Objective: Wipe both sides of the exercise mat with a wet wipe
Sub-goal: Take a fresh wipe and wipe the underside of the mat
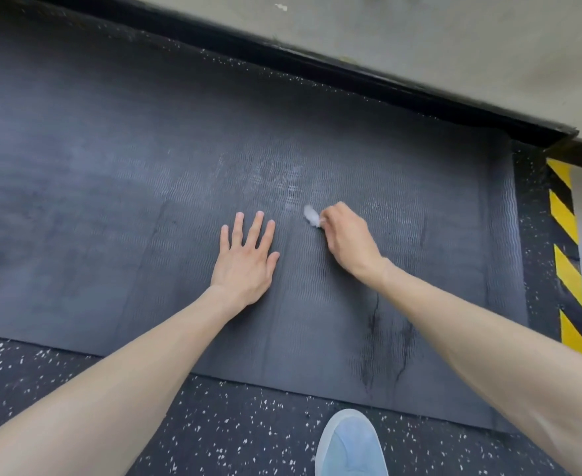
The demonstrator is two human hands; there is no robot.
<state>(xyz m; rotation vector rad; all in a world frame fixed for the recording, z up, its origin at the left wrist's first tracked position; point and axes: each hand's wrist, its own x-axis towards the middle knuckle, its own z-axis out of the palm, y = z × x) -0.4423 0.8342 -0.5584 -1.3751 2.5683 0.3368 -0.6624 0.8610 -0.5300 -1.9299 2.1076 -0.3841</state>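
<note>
A dark grey ribbed exercise mat lies flat on the floor and fills most of the view. My left hand rests palm down on it, fingers spread, holding nothing. My right hand is to its right, fingers closed on a small white wet wipe that pokes out to the left and touches the mat. Darker streaks mark the mat below my right forearm.
Black speckled rubber flooring borders the mat's near edge. My blue shoe stands on it at the bottom. A black baseboard and pale wall run along the far side. A yellow-and-black hazard stripe lines the right.
</note>
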